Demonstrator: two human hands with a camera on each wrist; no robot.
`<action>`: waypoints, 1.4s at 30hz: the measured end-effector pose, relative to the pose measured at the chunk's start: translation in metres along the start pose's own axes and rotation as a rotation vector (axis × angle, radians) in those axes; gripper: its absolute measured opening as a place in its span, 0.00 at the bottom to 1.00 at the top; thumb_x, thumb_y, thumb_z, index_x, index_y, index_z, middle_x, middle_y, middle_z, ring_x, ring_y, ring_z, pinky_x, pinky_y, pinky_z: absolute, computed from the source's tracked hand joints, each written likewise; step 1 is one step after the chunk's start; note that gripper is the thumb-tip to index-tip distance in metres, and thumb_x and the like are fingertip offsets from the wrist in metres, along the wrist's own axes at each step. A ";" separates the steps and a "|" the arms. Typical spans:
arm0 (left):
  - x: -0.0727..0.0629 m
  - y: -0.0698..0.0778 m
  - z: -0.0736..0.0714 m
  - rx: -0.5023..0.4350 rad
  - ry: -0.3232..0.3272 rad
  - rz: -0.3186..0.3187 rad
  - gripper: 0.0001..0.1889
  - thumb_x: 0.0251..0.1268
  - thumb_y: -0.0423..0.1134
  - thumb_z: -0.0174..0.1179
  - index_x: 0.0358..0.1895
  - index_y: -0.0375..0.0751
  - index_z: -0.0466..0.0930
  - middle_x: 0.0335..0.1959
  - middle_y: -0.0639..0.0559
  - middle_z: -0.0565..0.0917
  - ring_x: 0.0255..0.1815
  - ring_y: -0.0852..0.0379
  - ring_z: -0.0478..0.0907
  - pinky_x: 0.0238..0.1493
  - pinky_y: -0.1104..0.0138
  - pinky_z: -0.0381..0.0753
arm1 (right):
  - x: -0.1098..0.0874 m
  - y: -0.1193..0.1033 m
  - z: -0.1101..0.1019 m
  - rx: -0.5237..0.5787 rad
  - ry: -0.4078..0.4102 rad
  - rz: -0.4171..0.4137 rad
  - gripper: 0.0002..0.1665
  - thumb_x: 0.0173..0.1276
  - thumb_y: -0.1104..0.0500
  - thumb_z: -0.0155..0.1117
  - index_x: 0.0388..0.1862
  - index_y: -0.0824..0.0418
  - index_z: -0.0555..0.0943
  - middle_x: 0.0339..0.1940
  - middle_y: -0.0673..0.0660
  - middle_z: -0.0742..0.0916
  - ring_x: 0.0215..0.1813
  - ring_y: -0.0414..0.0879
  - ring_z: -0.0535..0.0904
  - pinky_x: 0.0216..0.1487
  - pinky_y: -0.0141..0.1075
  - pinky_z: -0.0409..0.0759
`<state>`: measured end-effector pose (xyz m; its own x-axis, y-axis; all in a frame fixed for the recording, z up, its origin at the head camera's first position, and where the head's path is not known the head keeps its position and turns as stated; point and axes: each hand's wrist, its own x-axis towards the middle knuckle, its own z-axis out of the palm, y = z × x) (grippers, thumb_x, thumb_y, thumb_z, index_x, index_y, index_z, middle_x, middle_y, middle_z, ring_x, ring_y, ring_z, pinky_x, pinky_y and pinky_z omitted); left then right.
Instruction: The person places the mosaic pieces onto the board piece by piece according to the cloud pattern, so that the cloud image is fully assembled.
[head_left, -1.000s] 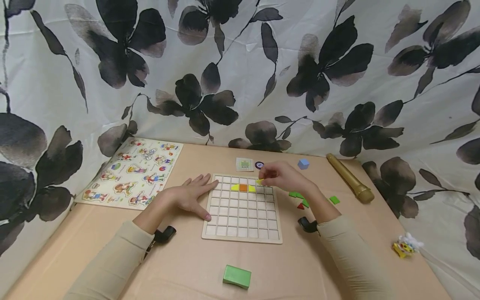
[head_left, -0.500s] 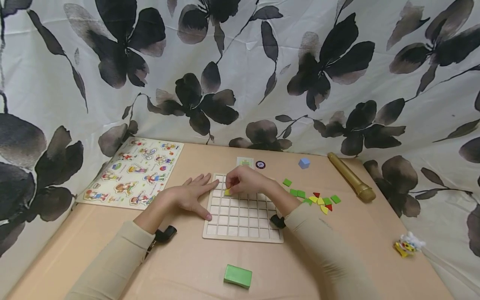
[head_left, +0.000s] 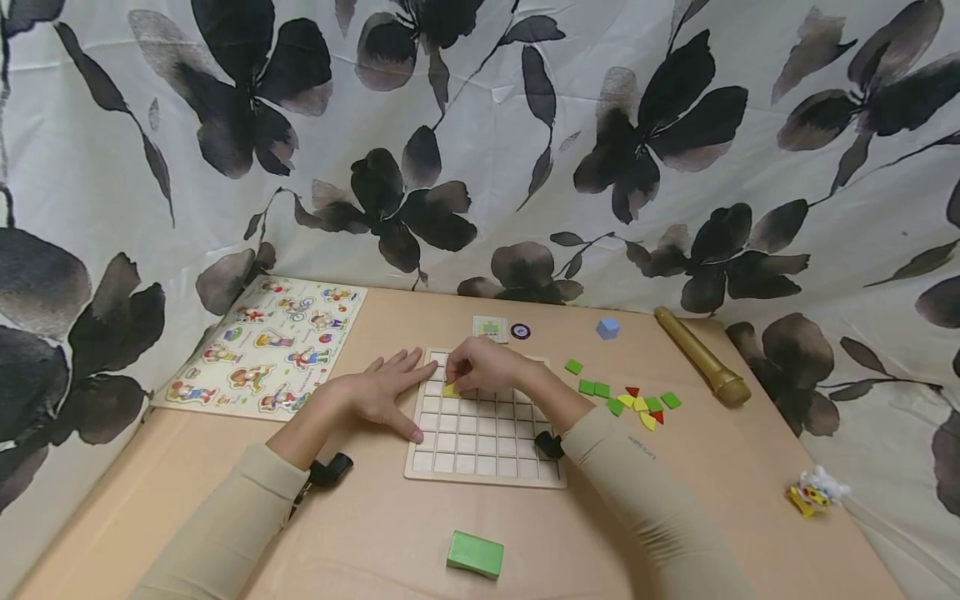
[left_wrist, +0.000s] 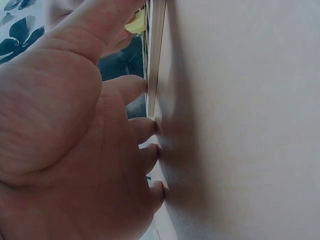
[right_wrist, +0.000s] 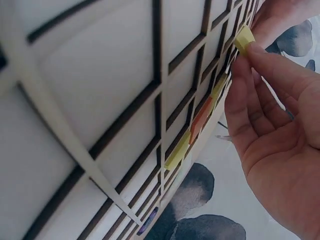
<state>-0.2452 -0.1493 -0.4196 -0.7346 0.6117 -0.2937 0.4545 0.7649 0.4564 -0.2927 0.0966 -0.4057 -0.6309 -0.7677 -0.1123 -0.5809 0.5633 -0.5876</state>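
Note:
My left hand [head_left: 378, 392] lies with fingers spread at the left edge of a pale wooden grid board [head_left: 485, 480], thumb and index finger at its rim. In the left wrist view, the fingertips [left_wrist: 159, 151] of that hand press down on the table beside the board. Over the upper left cells, my right hand [head_left: 487, 365] pinches a small yellow tile [right_wrist: 244, 40] between thumb and index finger. An orange tile [right_wrist: 201, 119] sits in the grid between two more yellow tiles [right_wrist: 177, 151], hidden behind the right hand in the head view.
Loose green tiles [head_left: 602, 389], yellow tiles [head_left: 626, 401] and red tiles [head_left: 657, 417] lie right of the board. Behind it are a small card [head_left: 490, 327], a round token [head_left: 521, 331] and a blue cube [head_left: 607, 328]. A green block [head_left: 475, 554] stands in front.
My right hand has swept left across the board with the yellow tile, from the upper right cells to the upper left, then shifted slightly further left. The left hand has stayed in place.

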 end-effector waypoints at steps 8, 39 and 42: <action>0.001 -0.001 0.000 0.004 -0.003 -0.002 0.63 0.52 0.69 0.73 0.86 0.47 0.47 0.87 0.36 0.38 0.87 0.33 0.33 0.82 0.34 0.34 | -0.004 0.004 0.000 -0.061 -0.002 0.004 0.08 0.66 0.63 0.76 0.44 0.59 0.91 0.39 0.51 0.86 0.39 0.40 0.78 0.41 0.29 0.79; 0.009 -0.015 0.008 -0.022 0.024 0.042 0.68 0.45 0.76 0.72 0.86 0.53 0.46 0.87 0.36 0.37 0.87 0.32 0.31 0.80 0.30 0.31 | -0.138 0.090 -0.050 0.007 0.435 0.381 0.23 0.74 0.63 0.66 0.66 0.67 0.81 0.60 0.68 0.85 0.51 0.57 0.80 0.48 0.47 0.82; 0.006 -0.008 0.005 -0.026 0.010 0.021 0.67 0.47 0.74 0.73 0.86 0.51 0.46 0.87 0.37 0.36 0.87 0.33 0.31 0.81 0.33 0.32 | -0.139 0.098 -0.046 0.018 0.387 0.427 0.21 0.73 0.65 0.65 0.63 0.71 0.82 0.53 0.67 0.87 0.47 0.55 0.80 0.46 0.42 0.83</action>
<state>-0.2513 -0.1509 -0.4291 -0.7303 0.6250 -0.2755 0.4563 0.7466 0.4842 -0.2858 0.2729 -0.4107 -0.9517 -0.3039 -0.0427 -0.2271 0.7909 -0.5682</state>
